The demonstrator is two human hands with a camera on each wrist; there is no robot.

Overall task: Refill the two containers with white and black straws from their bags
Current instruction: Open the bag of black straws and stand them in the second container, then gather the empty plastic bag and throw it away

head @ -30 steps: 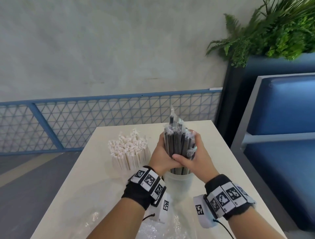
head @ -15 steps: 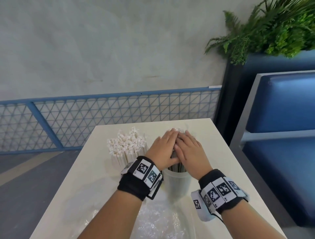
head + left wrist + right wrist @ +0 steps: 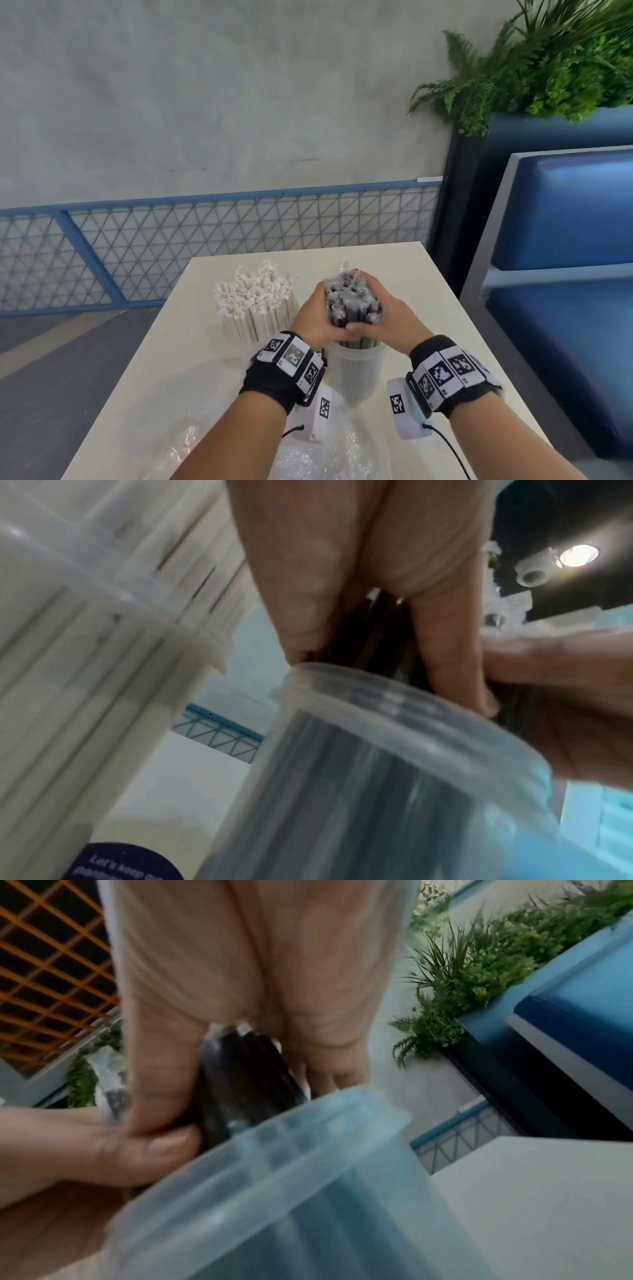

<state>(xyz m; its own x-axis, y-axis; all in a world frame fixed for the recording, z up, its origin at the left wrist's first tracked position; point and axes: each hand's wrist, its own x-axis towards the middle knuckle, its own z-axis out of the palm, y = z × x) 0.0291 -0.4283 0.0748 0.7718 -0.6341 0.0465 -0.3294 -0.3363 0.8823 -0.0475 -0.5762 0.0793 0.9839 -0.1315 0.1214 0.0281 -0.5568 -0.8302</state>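
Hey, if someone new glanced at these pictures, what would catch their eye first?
Both hands, left hand and right hand, wrap a bundle of black straws standing in the clear container mid-table. Just left of it stands a container packed with white straws.

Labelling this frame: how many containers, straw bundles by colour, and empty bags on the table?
Translucent plastic containers: 2
White paper-wrapped straw bundle: 1
Black plastic-wrapped straw bundle: 1
Crumpled clear plastic bag: at least 1
Total: 5
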